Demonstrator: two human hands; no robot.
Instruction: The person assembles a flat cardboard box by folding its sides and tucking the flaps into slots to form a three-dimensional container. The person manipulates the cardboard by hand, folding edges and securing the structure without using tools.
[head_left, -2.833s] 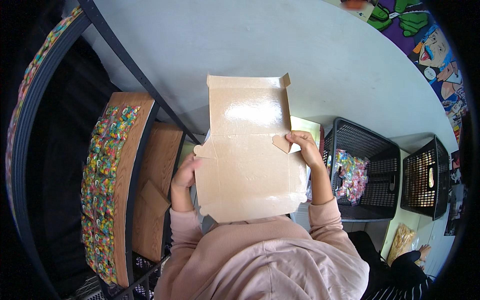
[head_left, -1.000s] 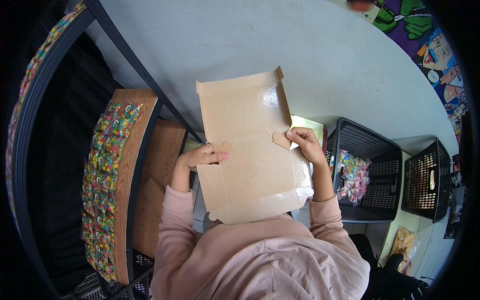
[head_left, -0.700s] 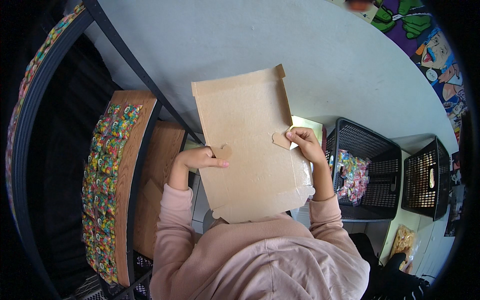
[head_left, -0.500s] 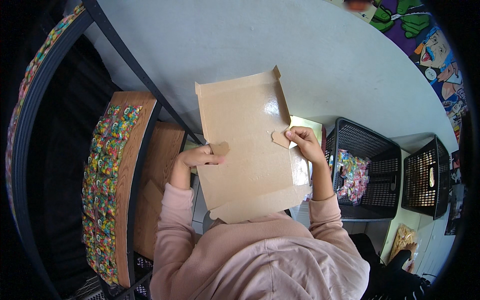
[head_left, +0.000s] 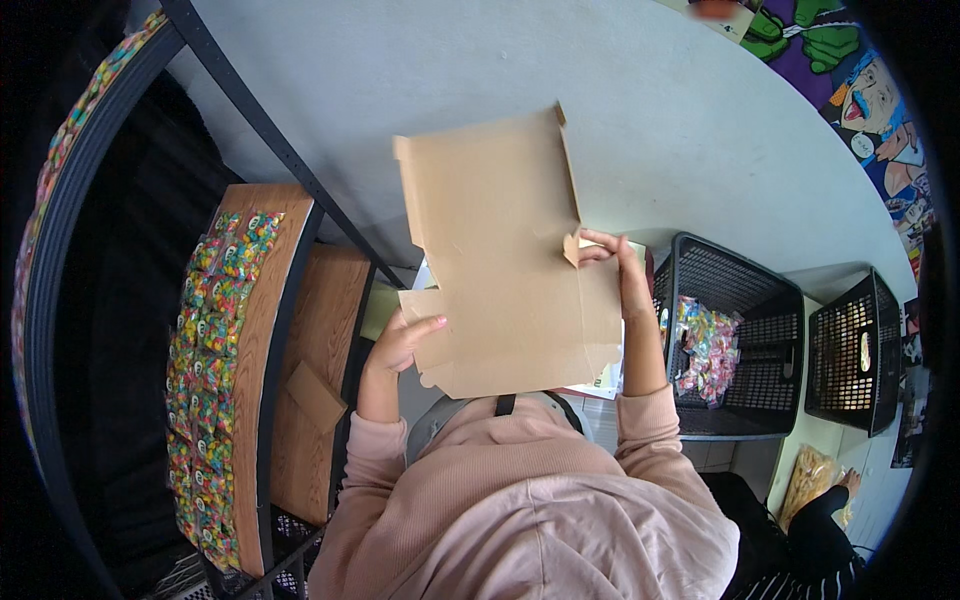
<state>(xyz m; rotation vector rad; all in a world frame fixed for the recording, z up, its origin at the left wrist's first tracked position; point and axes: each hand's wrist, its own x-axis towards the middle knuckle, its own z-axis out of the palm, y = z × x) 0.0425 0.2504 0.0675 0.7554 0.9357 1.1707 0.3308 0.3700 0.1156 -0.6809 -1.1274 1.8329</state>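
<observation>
Looks like a plain brown cardboard box (head_left: 510, 270), unfolded and open wide; slants a bit, left of the bigger black basket (head_left: 752, 335).

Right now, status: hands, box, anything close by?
Left hand grips box at left edge. Right hand at right-edge tab. Box spread open. Black basket just right of right hand.

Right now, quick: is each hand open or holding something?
Left hand: closed on the left edge of the flat cardboard, thumb on top.
Right hand: fingers at the small tab on the right; whether they grip it cannot be told.
</observation>
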